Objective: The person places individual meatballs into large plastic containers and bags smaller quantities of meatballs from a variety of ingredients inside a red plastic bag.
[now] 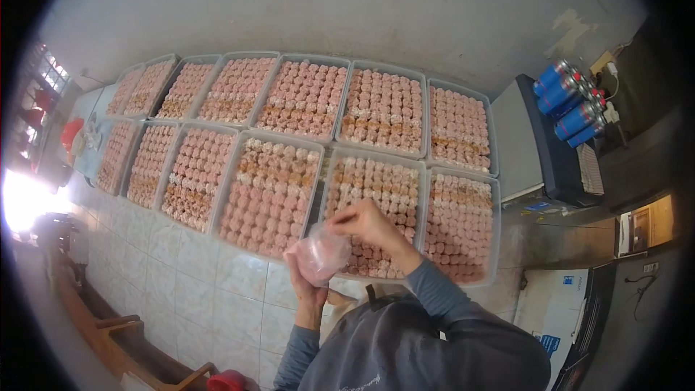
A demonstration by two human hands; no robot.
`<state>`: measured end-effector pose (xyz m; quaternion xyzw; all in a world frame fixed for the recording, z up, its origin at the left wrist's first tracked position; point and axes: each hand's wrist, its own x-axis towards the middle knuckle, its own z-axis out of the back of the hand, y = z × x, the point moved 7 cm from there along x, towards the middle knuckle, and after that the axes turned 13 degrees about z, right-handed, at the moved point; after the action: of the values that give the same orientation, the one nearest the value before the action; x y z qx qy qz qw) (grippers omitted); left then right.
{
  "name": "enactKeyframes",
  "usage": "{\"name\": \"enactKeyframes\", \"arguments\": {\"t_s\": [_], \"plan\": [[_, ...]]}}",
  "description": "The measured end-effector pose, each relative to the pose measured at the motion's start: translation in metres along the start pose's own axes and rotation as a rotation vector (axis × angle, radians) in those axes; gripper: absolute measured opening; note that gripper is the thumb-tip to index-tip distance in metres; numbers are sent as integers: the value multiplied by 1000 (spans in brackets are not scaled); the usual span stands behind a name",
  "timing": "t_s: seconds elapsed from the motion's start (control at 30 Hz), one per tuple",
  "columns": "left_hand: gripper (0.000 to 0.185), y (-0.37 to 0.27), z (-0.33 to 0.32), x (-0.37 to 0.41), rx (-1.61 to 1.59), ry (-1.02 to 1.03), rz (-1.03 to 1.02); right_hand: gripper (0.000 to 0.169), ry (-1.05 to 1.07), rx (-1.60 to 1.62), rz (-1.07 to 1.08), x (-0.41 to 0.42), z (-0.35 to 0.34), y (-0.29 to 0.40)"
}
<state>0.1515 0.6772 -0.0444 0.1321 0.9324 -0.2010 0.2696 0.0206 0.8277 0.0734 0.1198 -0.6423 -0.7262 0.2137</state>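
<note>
My left hand (305,282) holds up a clear plastic bag (321,255) with something pink in it. At the bag's upper edge, the fingers of my right hand (362,224) are pinched together; the edge itself is hard to make out. Both hands are over the near row of plastic trays, in front of my body. Below my right hand lies a tray (421,212) filled with small round pink and brown pieces in rows. To the left, another tray (322,174) of such pieces reaches close to the bag.
Several more filled trays (352,92) stand in two rows along the wall (326,5). Blue gas canisters (570,100) stand on a dark-topped cabinet (548,136) at the right. A white fridge (554,304) is at lower right, wooden furniture (117,331) at lower left.
</note>
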Motion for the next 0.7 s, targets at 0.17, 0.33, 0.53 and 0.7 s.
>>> {"name": "enactKeyframes", "arguments": {"t_s": [0.17, 0.33, 0.53, 0.7], "plan": [[73, -25, 5, -7, -80, -86, -126, 10, -191, -262, -22, 47, 27, -91], [73, -31, 23, -18, -163, -206, -148, 20, -232, -398, 79, 36, 8, -175], [72, -26, 36, -25, -166, -151, -100, 18, -240, -718, 102, -50, 70, -142], [74, -18, 24, -21, -112, -36, 6, 21, -276, -1036, 138, -110, 122, -119]]}}
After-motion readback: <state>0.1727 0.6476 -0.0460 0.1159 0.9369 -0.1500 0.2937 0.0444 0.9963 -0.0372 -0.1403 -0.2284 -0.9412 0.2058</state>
